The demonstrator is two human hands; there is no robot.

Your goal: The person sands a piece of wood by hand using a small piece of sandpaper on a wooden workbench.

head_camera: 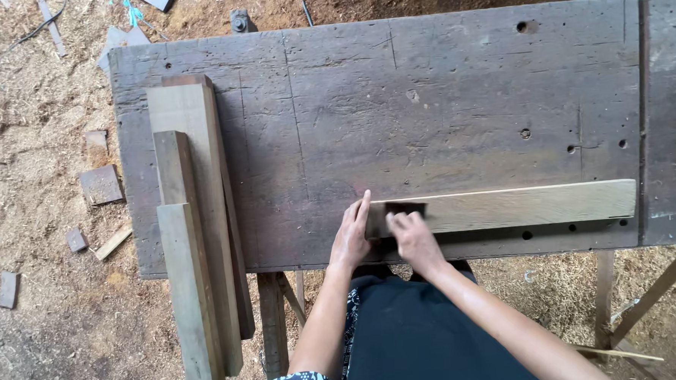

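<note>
Barely begun, I judged: her left hand (351, 239) lay flat steadying the plank (506, 206) on the bench (425, 95), her right hand (412, 236) closed on a dark block (405, 208) at the plank's nine-o'clock end.

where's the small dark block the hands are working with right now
In the head view the small dark block sits on the left end of the pale plank, near the workbench's front edge, between the left hand and right hand.
</note>
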